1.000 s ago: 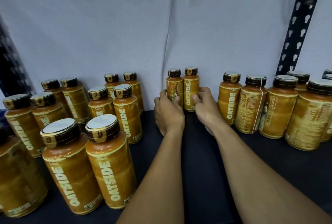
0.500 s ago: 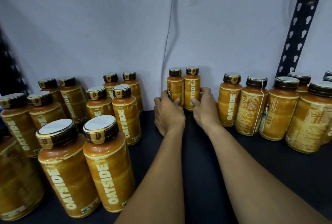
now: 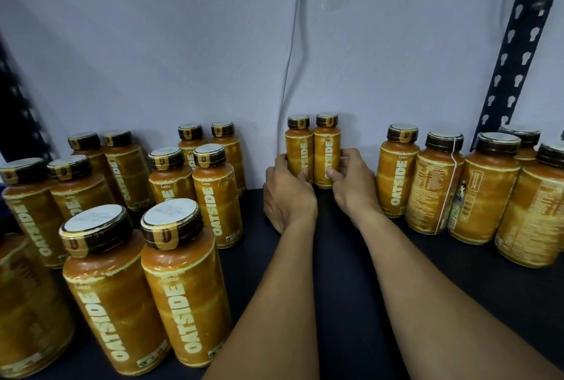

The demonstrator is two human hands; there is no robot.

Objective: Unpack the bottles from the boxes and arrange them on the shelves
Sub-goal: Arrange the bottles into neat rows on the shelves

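Both my arms reach straight forward over the dark shelf (image 3: 351, 282), side by side. My left hand (image 3: 288, 196) curls round the left bottle (image 3: 298, 150) and my right hand (image 3: 354, 187) round the right bottle (image 3: 328, 150), thumbs in front. The pair stands upright, touching, at the back by the wall (image 3: 183, 44), apart from the other bottles (image 3: 217, 196) on each side. Since a second ago both grips have stayed, and the left bottle seems turned, its pictured panel no longer facing me.

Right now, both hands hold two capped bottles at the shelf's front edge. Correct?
No: the head view shows the left hand and right hand holding the two capped bottles at the back of the shelf, by the wall.
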